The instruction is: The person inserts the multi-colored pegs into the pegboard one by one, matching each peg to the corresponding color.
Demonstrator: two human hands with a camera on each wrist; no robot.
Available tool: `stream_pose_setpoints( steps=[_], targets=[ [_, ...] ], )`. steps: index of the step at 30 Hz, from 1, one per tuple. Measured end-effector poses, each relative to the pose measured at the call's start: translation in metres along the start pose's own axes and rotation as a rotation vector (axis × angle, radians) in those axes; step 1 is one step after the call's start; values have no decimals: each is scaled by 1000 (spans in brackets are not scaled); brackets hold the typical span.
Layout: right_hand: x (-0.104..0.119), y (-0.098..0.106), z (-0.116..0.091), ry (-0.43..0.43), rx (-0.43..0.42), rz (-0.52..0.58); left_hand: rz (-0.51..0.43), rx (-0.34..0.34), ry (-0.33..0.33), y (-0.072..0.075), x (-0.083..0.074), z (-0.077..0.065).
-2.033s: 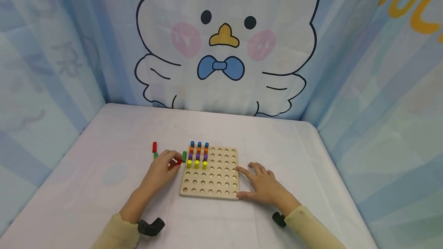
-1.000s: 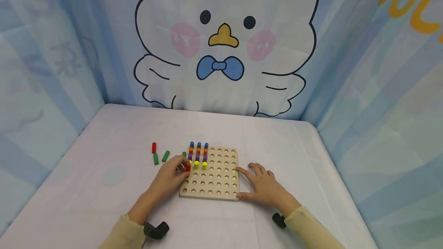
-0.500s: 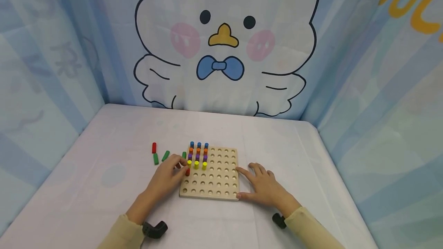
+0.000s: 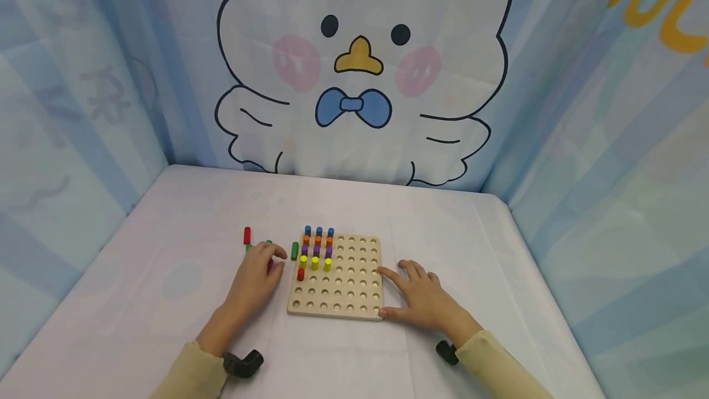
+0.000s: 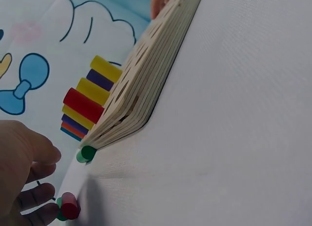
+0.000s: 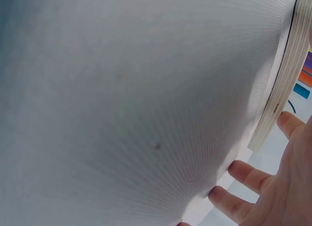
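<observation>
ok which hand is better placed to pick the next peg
Likely the left hand: it is near a loose green peg, while the right hand touches the right edge of the board.

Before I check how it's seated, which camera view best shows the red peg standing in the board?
The left wrist view: the red peg appears largest there, side-on, rising from the board. The head view shows it small, just below the leftmost yellow peg. The right wrist view doesn't show it.
</observation>
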State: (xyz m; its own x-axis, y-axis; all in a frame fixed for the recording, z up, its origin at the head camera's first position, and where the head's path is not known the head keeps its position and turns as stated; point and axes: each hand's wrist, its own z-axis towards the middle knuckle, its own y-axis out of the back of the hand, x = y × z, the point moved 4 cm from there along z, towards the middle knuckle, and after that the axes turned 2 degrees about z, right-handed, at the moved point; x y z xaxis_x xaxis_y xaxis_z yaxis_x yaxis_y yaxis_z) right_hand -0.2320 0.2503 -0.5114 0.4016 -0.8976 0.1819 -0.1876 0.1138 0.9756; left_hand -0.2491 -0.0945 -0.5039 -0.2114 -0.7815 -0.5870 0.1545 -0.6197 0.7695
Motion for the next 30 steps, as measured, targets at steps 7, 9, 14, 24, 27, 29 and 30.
stream_pose_setpoints(
  steps=[7, 9, 14, 24, 27, 29, 30],
  targets=[
    [-1, -1, 1, -2, 3, 3, -8, 45, 57, -2, 7, 0],
    [-1, -2, 1, 0, 3, 2, -8, 63, 76, -2, 9, -1],
    [0, -1, 1, -2, 1, 6, -10, 108, 122, -2, 12, -1],
    [0, 0, 0, 10, -15, 4, -4, 172, 169, -8, 6, -2],
    [0, 0, -1, 11, -11, 3, -16, 158, 163, -9, 4, -2],
    [0, 0, 0, 9, -10, 4, -28, 139, 147, -9, 2, -2],
    [1, 0, 0, 7, -9, 4, -33, 130, 138, -8, 1, -1]
  ],
)
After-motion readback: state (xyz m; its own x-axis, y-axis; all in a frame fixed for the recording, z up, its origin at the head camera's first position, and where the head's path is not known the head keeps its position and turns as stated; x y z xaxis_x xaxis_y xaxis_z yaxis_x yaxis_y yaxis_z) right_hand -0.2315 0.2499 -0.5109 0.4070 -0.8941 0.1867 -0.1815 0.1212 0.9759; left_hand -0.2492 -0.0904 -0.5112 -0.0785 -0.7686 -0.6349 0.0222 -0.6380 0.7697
